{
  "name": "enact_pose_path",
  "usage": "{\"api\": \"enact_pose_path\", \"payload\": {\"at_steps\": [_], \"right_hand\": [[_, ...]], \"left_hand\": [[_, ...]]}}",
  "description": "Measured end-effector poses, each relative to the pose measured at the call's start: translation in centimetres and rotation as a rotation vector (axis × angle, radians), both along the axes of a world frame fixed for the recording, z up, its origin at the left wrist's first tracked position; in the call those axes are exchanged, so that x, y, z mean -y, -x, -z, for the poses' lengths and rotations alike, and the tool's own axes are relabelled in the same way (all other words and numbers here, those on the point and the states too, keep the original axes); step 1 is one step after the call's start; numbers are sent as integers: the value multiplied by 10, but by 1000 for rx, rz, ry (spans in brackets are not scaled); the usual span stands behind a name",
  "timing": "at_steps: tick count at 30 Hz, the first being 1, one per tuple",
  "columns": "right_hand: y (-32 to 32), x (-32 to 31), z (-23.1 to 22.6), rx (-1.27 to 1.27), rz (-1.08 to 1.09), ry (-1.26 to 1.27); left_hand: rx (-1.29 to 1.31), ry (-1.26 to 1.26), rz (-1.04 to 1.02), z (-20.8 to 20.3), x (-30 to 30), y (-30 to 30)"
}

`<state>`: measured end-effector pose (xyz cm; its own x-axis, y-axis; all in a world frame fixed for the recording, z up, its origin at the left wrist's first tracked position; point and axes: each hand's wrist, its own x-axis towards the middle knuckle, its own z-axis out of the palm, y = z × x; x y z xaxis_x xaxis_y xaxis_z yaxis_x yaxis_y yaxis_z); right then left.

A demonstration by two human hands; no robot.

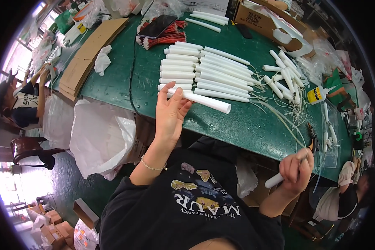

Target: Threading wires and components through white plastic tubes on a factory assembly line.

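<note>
Between the thumb and fingers of my left hand (pixel 171 108) is a hollow white tube (pixel 210 102), its open end pointing right. It lies just in front of the rows of white tubes (pixel 223 79) on the green table. My right hand (pixel 296 170), past the table's front edge, is closed around a shorter white tube (pixel 273 181). Thin pale wires (pixel 285 122) run from near that hand back toward the loose tubes. Just beyond the right hand lie pliers with dark, orange-trimmed handles (pixel 311 137).
A loose heap of white tubes with wires (pixel 285 77) lies right of the rows, beside a yellow glue bottle (pixel 316 95). Red wire bundles (pixel 164 38) sit under a phone (pixel 157 26). Flat cardboard (pixel 91 54) covers the table's left. Other people work at both sides.
</note>
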<state>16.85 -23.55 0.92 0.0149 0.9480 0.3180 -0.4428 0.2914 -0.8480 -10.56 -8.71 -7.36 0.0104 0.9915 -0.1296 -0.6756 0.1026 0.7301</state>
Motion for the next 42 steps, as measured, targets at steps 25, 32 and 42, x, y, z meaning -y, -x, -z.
{"api": "enact_pose_path", "payload": {"at_steps": [25, 32, 42], "right_hand": [[26, -3, -19, -16, -283, -75], [26, -4, -20, -6, -289, -80], [27, -2, -5, 294, -7, 76]], "left_hand": [[84, 64, 79, 12, 2, 7], [69, 70, 78, 11, 4, 7], [57, 62, 80, 11, 5, 8]]}}
